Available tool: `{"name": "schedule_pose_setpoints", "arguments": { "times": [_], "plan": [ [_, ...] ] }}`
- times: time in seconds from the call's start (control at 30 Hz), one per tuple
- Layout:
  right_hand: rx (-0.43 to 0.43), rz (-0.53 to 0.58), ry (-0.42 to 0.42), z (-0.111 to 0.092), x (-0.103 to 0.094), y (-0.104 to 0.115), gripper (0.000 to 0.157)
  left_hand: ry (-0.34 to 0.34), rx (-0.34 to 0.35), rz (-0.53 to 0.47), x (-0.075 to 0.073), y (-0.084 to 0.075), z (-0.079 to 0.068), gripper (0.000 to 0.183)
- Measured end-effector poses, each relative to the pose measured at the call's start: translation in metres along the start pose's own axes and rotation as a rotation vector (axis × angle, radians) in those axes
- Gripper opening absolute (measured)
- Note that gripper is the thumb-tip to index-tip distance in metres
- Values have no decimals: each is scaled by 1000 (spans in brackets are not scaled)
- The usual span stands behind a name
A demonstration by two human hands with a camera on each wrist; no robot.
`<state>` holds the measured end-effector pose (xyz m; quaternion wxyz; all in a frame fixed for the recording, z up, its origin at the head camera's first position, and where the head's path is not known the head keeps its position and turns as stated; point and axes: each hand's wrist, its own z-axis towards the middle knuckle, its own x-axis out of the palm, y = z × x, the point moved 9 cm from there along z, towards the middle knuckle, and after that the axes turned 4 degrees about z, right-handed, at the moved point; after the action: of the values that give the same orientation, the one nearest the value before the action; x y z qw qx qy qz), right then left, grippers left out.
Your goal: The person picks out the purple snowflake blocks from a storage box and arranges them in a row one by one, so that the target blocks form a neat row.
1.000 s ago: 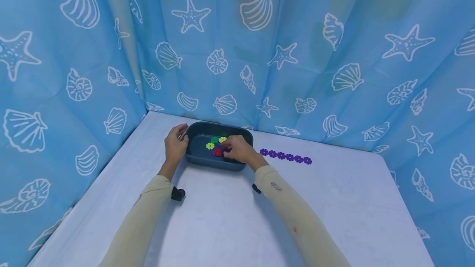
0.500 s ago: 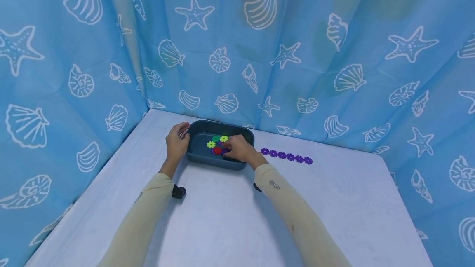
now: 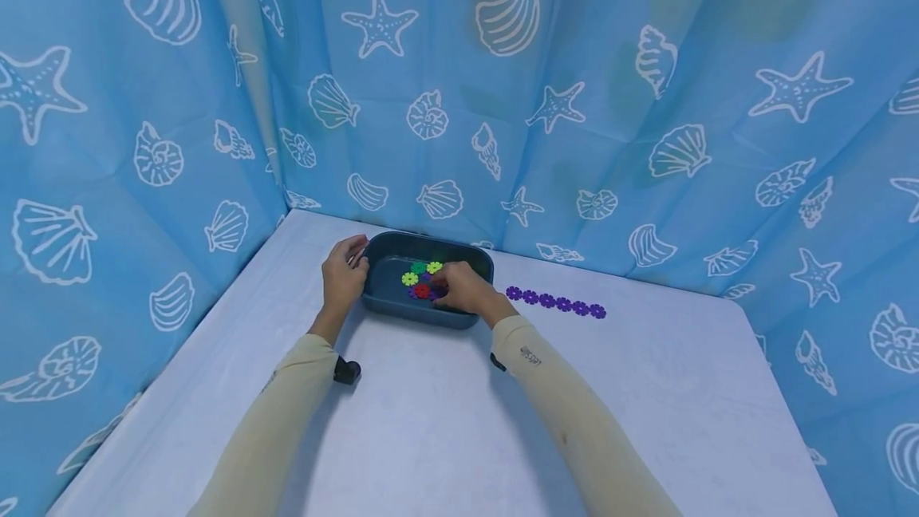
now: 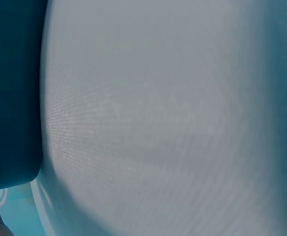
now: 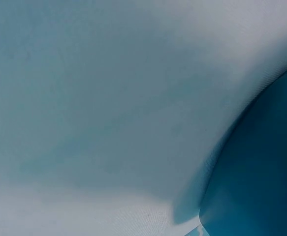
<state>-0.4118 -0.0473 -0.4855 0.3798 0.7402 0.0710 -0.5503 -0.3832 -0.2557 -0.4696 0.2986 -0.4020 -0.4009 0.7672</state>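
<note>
"Grip?"
"Left hand (image 3: 343, 276) gripped the dark tray (image 3: 427, 317) by its left rim; right hand (image 3: 463, 286) bent its fingers over flower discs (image 3: 409, 280) inside, any hold hidden."
"Risk?"
"A slack left hand might have let the tray slide."
"Count?"
"One tray; two yellow discs (image 3: 434, 267), one green disc (image 3: 420, 268), one red disc (image 3: 422, 291), overlapped purples (image 3: 412, 293) uncountable. Rightward, six purple discs (image 3: 547, 301) lined the counter (image 3: 424, 413)."

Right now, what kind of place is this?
Probably a curtained-off tabletop corner: blue-and-white seashell-print curtains hang behind a white-covered table bearing a dark blue-grey rectangular tub of colourful flower-shaped pieces.
</note>
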Motion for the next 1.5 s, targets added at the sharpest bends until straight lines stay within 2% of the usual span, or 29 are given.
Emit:
{"name": "schedule_pose_setpoints", "arguments": {
  "times": [0.3,0.5,0.7,0.87,1.0,1.1,1.23,1.5],
  "plan": [
    [8,-2,30,-5,-1,-1,39,4,-1,7,4,-3,0,37],
    [15,4,7,-7,-4,-3,37,9,3,10,8,-3,0,37],
    [21,59,-87,-9,-12,-7,39,10,8,10,9,-5,0,37],
    [-16,155,-218,-16,-26,-7,41,4,15,3,7,-5,1,37],
    [-49,267,-285,-25,-39,-11,42,5,13,19,6,-4,0,37],
    [-33,346,-315,-34,-50,-25,41,4,18,26,5,-4,0,37],
    [40,379,-348,-51,-66,-55,41,-4,22,31,2,-3,0,37],
    [221,333,-403,-108,-94,-124,42,-3,13,47,2,-2,-1,38]
  ]
}}
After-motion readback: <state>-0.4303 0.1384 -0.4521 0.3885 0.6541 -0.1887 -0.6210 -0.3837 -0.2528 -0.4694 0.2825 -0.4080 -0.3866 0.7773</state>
